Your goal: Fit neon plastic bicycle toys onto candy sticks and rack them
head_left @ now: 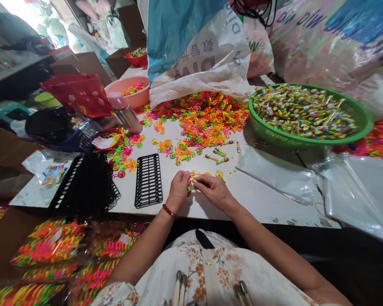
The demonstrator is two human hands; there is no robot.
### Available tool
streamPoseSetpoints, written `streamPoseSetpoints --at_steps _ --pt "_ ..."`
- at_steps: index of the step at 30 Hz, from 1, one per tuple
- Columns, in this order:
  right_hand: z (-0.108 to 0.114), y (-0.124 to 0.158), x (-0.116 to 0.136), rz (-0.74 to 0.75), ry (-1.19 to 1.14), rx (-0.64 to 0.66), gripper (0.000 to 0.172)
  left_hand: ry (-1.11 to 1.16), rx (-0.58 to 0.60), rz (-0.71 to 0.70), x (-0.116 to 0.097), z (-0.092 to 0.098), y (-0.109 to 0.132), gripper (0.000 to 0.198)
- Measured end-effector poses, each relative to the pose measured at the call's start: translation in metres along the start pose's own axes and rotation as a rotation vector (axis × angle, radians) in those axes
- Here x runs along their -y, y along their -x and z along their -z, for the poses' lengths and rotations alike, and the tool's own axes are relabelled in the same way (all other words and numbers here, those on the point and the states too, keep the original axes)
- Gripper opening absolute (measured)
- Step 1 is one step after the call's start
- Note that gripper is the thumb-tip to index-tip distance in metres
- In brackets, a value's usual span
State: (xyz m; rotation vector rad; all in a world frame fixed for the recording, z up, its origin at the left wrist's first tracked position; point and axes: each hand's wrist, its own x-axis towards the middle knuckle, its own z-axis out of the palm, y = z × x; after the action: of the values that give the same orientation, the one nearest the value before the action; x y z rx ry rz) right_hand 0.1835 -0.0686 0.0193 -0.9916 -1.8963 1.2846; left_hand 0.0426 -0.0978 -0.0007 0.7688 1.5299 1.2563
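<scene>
My left hand (179, 188) is closed on a small colourful plastic piece (190, 185) above the white table (115, 214). Pinched fingers of my right hand (213, 191) meet it from the right, on something small and pale that I cannot make out. Yellow plastic pieces (220, 174) lie just beyond my fingers. To the left of my hands is a black slotted rack (149, 180). Several small wrapped candy tubes (219, 152) rest on the table ahead, below a big pile of orange, pink and green plastic pieces (207, 121).
A green basket (274, 134) full of wrapped tubes stands right, near clear plastic bags (274, 174). Stacked black racks (86, 185), a steel bottle (126, 114) and a pink basin (138, 100) are left. A large sack (198, 51) stands behind the pile.
</scene>
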Motion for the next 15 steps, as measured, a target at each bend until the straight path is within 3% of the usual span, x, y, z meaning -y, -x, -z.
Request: streamPoseSetpoints --at_steps 5,9,12,15 --pt "-0.005 0.013 0.0 0.045 0.158 -0.032 0.021 -0.028 0.055 0.002 0.01 -0.008 -0.001 0.036" --pt "0.02 0.022 -0.01 0.018 0.174 -0.035 0.02 -0.247 0.102 -0.185 0.001 -0.001 -0.009 0.033" --pt "0.055 0.015 -0.028 0.072 0.441 -0.161 0.024 -0.464 -0.12 -0.275 -0.012 0.014 -0.032 0.021" --pt "0.085 -0.009 -0.046 0.145 0.769 -0.24 0.026 -0.693 -0.352 -0.299 -0.02 0.026 -0.063 0.011"
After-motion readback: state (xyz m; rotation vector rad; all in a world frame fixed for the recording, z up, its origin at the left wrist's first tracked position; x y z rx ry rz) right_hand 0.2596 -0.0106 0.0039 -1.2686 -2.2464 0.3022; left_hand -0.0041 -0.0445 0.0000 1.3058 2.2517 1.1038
